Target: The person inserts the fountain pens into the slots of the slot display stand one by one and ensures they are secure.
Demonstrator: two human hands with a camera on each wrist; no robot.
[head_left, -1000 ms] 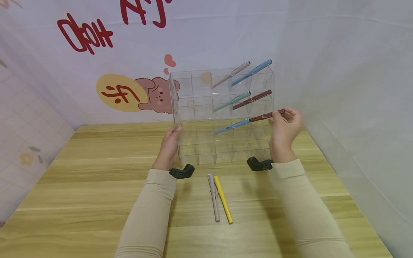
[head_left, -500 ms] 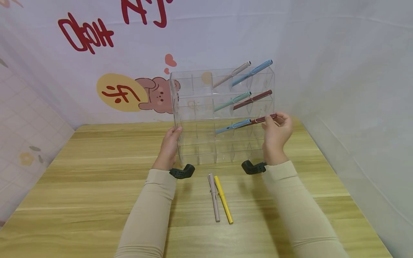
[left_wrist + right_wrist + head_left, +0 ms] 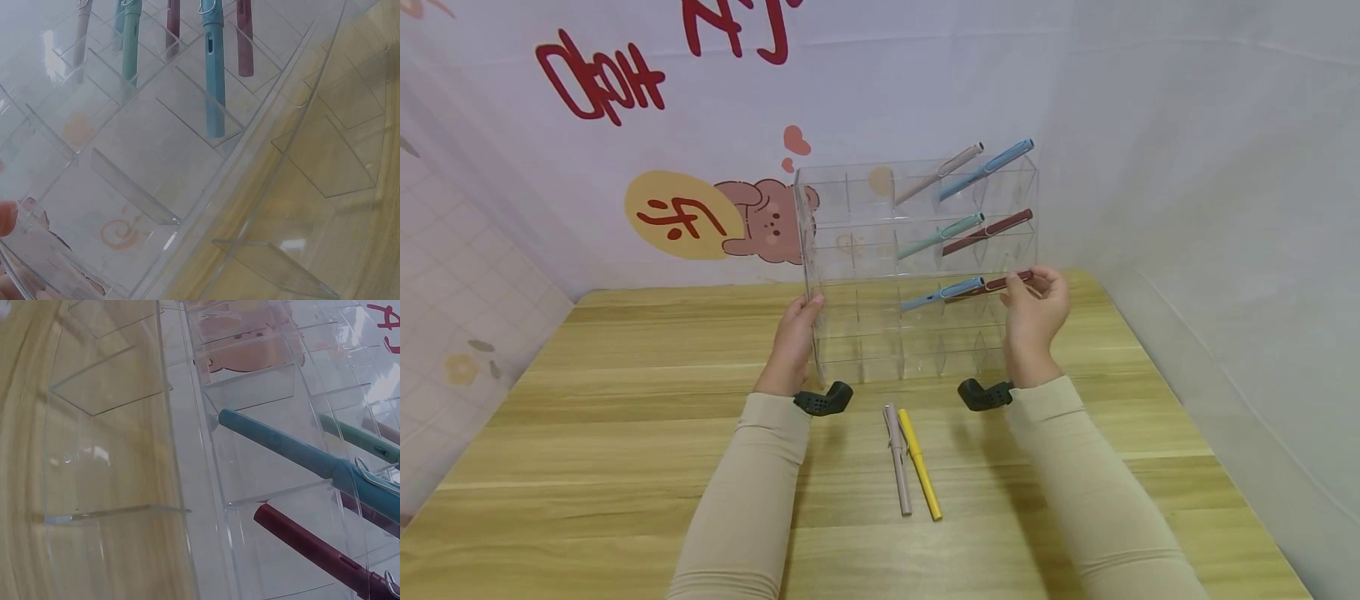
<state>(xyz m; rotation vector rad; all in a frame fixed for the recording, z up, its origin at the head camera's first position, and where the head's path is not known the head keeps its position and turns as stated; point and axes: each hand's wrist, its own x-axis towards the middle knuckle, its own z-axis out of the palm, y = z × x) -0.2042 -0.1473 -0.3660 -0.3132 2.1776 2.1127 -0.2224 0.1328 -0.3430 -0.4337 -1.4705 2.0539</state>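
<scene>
My left hand [image 3: 793, 342] holds the left side of a clear acrylic pen rack [image 3: 837, 308], thumb at its front edge. On the rack's right side, my right hand [image 3: 1036, 321] pinches a dark red pen [image 3: 998, 284] near its capped end. That pen [image 3: 306, 544] slants into the third tier from the top, in the compartment right of a blue pen [image 3: 958, 288]. In the right wrist view its lower end is inside the compartment, beside the blue pen [image 3: 275, 440]. The left wrist view shows only a fingertip [image 3: 7, 217] at its left edge.
Upper tiers hold a beige pen [image 3: 940, 172], a blue pen [image 3: 988, 169], a green pen [image 3: 942, 237] and another dark red pen [image 3: 988, 232]. A grey-beige pen [image 3: 897, 458] and a yellow pen [image 3: 919, 462] lie on the wooden table [image 3: 625, 433] before the rack.
My right hand has moved left and slightly down, sliding the dark red pen deeper into its third-tier compartment. The left hand and the rack have stayed put.
</scene>
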